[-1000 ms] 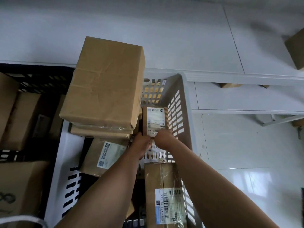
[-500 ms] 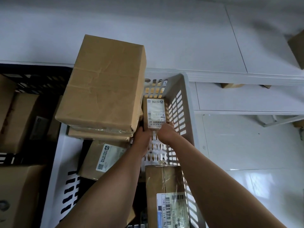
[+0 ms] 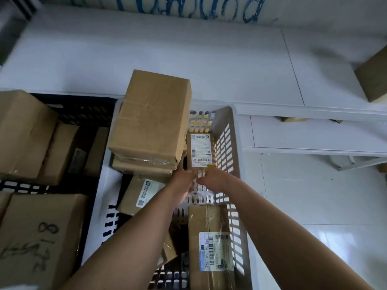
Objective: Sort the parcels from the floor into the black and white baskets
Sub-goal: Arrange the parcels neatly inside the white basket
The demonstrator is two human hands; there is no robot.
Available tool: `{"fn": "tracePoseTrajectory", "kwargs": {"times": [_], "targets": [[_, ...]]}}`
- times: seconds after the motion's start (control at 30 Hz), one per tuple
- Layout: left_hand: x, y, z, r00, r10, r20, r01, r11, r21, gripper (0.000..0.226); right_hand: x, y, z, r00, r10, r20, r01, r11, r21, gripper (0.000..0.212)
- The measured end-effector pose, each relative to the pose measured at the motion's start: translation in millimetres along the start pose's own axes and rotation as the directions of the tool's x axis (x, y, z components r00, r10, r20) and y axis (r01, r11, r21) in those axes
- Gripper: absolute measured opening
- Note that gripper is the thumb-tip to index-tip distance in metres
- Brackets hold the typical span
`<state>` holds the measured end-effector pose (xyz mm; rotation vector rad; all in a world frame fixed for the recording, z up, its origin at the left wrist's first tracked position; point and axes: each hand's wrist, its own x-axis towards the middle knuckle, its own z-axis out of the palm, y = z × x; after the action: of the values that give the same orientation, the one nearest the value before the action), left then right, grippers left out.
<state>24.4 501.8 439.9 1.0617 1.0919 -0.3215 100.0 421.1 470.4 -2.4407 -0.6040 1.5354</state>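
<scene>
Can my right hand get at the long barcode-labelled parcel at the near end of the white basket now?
Probably yes. The long parcel lies label-up with nothing on it, nearer than the right hand, which is at the small labelled parcel by the white basket's far wall.

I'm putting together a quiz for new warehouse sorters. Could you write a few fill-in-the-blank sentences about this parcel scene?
1. The small labelled parcel stands in the far right corner of the ____ basket.
2. The neighbouring basket on the left is ____ in colour.
3. The large plain box sits on ____ of a stack of parcels beside the small one.

Missing words: white; black; top.
</scene>
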Motion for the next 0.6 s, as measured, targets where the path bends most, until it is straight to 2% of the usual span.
{"fn": "tracePoseTrajectory", "kwargs": {"times": [0.1, 0.13, 0.23, 0.3, 0.37, 0.5, 0.6], "targets": [[-34, -6, -9, 0.999, -0.024, 0.047, 0.021, 0.998, 0.066, 0.016, -21, 10, 17, 0.995, -0.047, 0.093, 0.054, 0.995, -0.078, 0.077], [-46, -8, -12, 0.997, -0.05, 0.055, 0.043, 0.993, 0.109, 0.015, -25, 14, 23, 0.992, -0.049, 0.115, 0.061, 0.993, -0.1, 0.08], [-76, -18, -17, 0.988, -0.14, 0.067, 0.117, 0.954, 0.277, 0.019, -50, 15, 31, 0.994, -0.022, 0.111, 0.042, 0.982, -0.185, 0.059], [-88, -26, -19, 0.98, -0.195, 0.027, 0.178, 0.937, 0.301, 0.043, -58, 20, 33, 0.997, -0.044, 0.065, 0.057, 0.979, -0.198, 0.053], [-95, -32, -19, 0.972, -0.233, 0.015, 0.22, 0.938, 0.267, 0.053, -60, 20, 34, 0.997, -0.069, 0.021, 0.072, 0.983, -0.17, 0.055], [-106, -34, -14, 0.98, -0.197, -0.038, 0.199, 0.942, 0.268, 0.052, -67, 17, 32, 0.997, -0.013, -0.081, 0.005, 0.995, -0.102, 0.063], [-112, -20, -13, 0.991, -0.118, -0.067, 0.132, 0.955, 0.267, 0.043, -73, 10, 18, 0.977, -0.011, -0.213, -0.005, 0.997, -0.073, 0.05]]}}
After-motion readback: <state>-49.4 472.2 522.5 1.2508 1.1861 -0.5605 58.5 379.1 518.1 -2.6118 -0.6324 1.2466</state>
